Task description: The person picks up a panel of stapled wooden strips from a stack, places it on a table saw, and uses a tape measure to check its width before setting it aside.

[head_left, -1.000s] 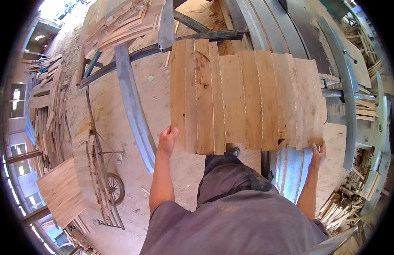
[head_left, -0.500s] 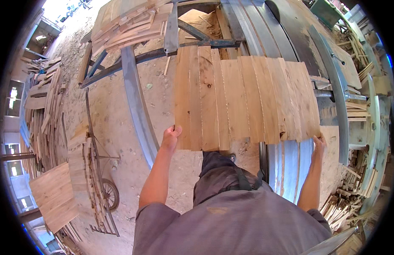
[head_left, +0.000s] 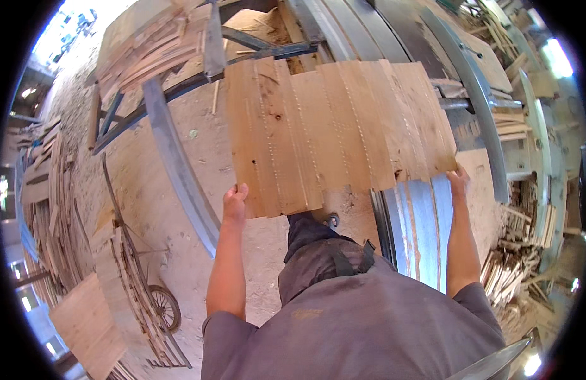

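On my feed: one panel (head_left: 338, 130), two hands — left hand (head_left: 235, 202), right hand (head_left: 458, 180) — fingers closed on its edges, mostly hidden; one wheel (head_left: 165, 308) (partly covered).

And here a panel (head_left: 334, 126) of edge-to-edge wooden slats is held out, its left edge gripped by the left hand (head_left: 235, 204), its near right corner by the right hand (head_left: 458, 182); pale dotted lines are shown down it. To the left, a grey metal bar (head_left: 177, 161) is seen, and a spoked wheel (head_left: 164, 308).
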{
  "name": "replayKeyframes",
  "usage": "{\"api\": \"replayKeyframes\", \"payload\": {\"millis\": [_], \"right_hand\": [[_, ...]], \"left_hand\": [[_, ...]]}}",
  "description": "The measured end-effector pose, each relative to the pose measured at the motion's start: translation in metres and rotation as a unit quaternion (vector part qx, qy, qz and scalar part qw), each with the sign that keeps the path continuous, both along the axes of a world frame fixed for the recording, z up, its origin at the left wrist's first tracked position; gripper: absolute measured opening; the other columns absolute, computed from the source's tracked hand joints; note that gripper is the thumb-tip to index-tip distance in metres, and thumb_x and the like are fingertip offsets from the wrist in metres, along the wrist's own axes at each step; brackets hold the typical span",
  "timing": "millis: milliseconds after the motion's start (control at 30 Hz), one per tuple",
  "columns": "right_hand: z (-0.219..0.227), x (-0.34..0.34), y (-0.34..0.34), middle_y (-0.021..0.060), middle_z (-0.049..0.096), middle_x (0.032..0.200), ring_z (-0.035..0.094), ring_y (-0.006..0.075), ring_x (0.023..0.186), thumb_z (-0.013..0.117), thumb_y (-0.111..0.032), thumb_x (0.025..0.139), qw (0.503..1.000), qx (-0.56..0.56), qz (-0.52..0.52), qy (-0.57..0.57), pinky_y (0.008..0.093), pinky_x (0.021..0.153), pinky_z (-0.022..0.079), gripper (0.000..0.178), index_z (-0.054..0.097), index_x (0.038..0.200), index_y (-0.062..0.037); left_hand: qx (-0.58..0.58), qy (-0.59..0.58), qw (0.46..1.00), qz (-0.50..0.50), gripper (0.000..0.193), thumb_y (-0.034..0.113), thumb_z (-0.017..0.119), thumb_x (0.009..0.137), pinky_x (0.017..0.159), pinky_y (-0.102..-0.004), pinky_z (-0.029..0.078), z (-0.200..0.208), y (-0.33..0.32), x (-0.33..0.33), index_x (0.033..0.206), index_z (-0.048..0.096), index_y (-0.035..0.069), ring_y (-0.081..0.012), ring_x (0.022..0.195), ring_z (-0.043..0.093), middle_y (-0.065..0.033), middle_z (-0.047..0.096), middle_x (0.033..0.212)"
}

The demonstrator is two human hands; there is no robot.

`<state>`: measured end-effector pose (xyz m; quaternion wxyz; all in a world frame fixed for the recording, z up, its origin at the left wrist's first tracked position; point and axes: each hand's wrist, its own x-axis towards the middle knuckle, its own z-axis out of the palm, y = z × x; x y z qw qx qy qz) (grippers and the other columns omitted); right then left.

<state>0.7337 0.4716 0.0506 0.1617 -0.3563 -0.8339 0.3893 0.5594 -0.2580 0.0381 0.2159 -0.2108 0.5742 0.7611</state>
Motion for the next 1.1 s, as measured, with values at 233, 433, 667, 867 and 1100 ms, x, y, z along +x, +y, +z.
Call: {"api": "replayKeyframes", "payload": {"millis": [233,433,667,867,1100], "right_hand": [[0.044,-0.014,-0.086,0.0186,0.069,0.127,0.065,0.0284,0.12,0.075,-0.019,0.073,0.987,0.096,-0.023,-0.129,0.0372,0.104,0.049,0.061,0.066,0.131,-0.001],[0.034,0.012,-0.098,0.0202,0.069,0.126,0.064,0.0335,0.121,0.075,-0.019,0.073,0.984,0.116,-0.075,-0.114,0.0406,0.106,0.048,0.058,0.068,0.128,-0.0019],[0.025,0.005,-0.115,0.0238,0.062,0.132,0.055,0.0382,0.128,0.068,-0.011,0.073,0.968,0.194,-0.097,-0.128,0.044,0.113,0.041,0.062,0.061,0.133,0.0012],[0.027,0.001,-0.176,0.0277,0.054,0.141,0.044,0.0435,0.138,0.062,-0.004,0.074,0.967,0.202,-0.106,-0.113,0.0474,0.119,0.033,0.066,0.054,0.138,0.0039],[0.114,-0.012,-0.291,0.0261,0.035,0.157,0.027,0.0471,0.148,0.058,0.0,0.071,0.938,0.188,0.287,0.056,0.0614,0.121,0.019,0.073,0.049,0.143,-0.0003]], "left_hand": [[-0.011,0.024,1.0,0.012,0.038,0.021,0.055,0.103,0.101,-0.035,0.048,-0.012,-0.036,-0.012,0.13,0.058,-0.006,-0.0216,0.113,0.065,-0.0116,0.067,0.125],[-0.049,-0.007,0.999,-0.015,0.037,0.021,0.055,0.104,0.099,-0.0381,0.051,0.037,-0.016,-0.027,0.13,0.058,-0.005,-0.024,0.112,0.066,-0.0122,0.068,0.123],[-0.121,-0.003,0.992,-0.029,0.039,0.021,0.058,0.102,0.098,-0.0386,0.051,0.066,-0.004,-0.016,0.13,0.056,-0.006,-0.0254,0.111,0.065,-0.013,0.067,0.123],[-0.039,-0.002,0.999,0.002,0.041,0.02,0.066,0.098,0.096,-0.0383,0.051,0.065,0.0,0.015,0.129,0.057,-0.007,-0.0242,0.107,0.065,-0.0119,0.067,0.12],[-0.071,0.069,0.993,-0.057,0.039,0.015,0.067,0.093,0.089,-0.0352,0.054,0.14,-0.021,0.01,0.125,0.059,-0.007,-0.0233,0.101,0.066,-0.0126,0.068,0.116]]}}
